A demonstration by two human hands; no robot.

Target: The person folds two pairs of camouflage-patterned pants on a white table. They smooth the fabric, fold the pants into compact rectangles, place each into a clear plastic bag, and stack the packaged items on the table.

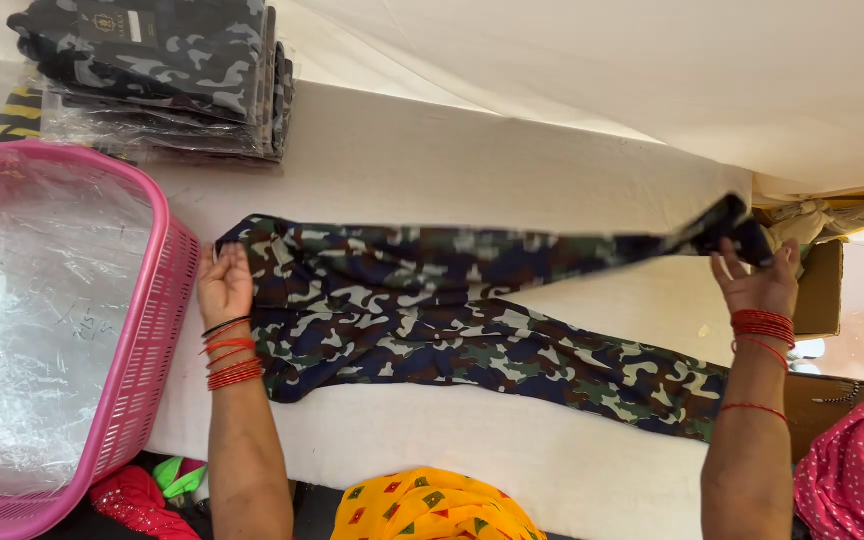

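A pair of camouflage trousers [432,330] lies stretched across a white cloth-covered table [452,160]. My left hand [224,285] grips the waist end at the left, red bangles on the wrist. My right hand [757,280] holds the cuff of the upper leg, lifted a little above the table at the right edge. The lower leg lies flat, its cuff near my right forearm.
A pink plastic basket [147,360] lined with clear plastic stands at the left. A stack of packed camouflage garments [167,70] sits at the back left. A cardboard box [820,290] is beyond the right edge. Yellow patterned cloth [432,505] and pink dotted cloth [857,470] lie near me.
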